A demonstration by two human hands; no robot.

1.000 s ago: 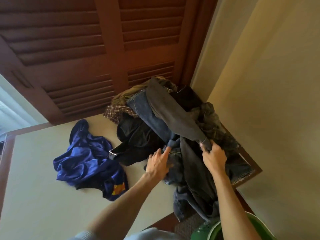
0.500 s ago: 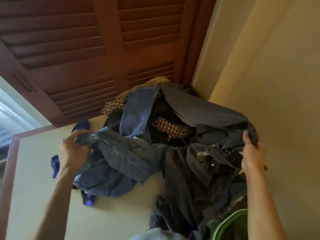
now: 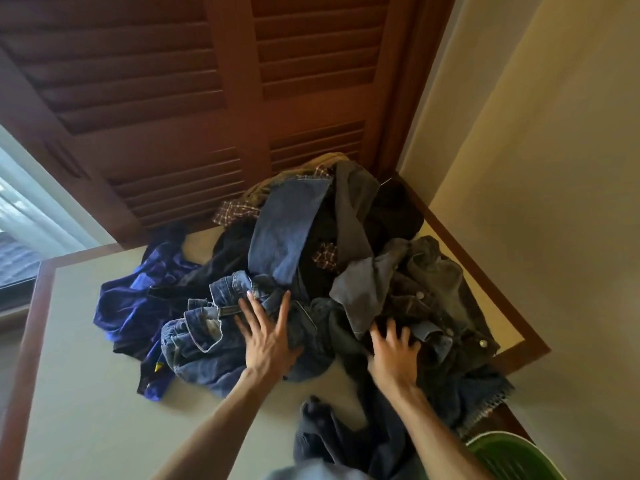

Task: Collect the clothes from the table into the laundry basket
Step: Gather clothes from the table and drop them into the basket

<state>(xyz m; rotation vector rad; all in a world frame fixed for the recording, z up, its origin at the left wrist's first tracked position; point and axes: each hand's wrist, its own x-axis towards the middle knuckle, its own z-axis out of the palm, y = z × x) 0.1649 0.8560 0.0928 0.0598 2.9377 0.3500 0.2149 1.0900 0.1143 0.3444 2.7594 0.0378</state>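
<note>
We stand at a pale table (image 3: 86, 393) with a dark wooden rim, pushed into a corner beneath brown louvred shutters (image 3: 166, 91) and a cream wall.

From the head view, we take the green laundry basket (image 3: 509, 459) as our landmark; only a slice of its rim shows at the bottom right edge. The pile of clothes (image 3: 311, 271) lies up and to the left of the basket, heaped toward the corner. A dark garment (image 3: 332, 434) trails off the table's near edge just left of the basket.

Our left hand (image 3: 268, 336) lies farther from the basket, fingers spread and nearly straight, pressing flat on the crumpled blue jeans (image 3: 207, 334). Our right hand (image 3: 394, 355) is nearer the basket, fingers splayed and a little bent on dark cloth beside the grey denim jacket (image 3: 440, 292); motion blur keeps us from telling whether it grips anything. A blue satin garment (image 3: 138, 299) lies farthest from the basket.

We judge the coming move to be a sweep down and right, toward the basket, so the right hand leads. The pile has no clear long axis.

We can read no brand, label or writing; a small yellow mark on the blue satin garment is too small to make out.
</note>
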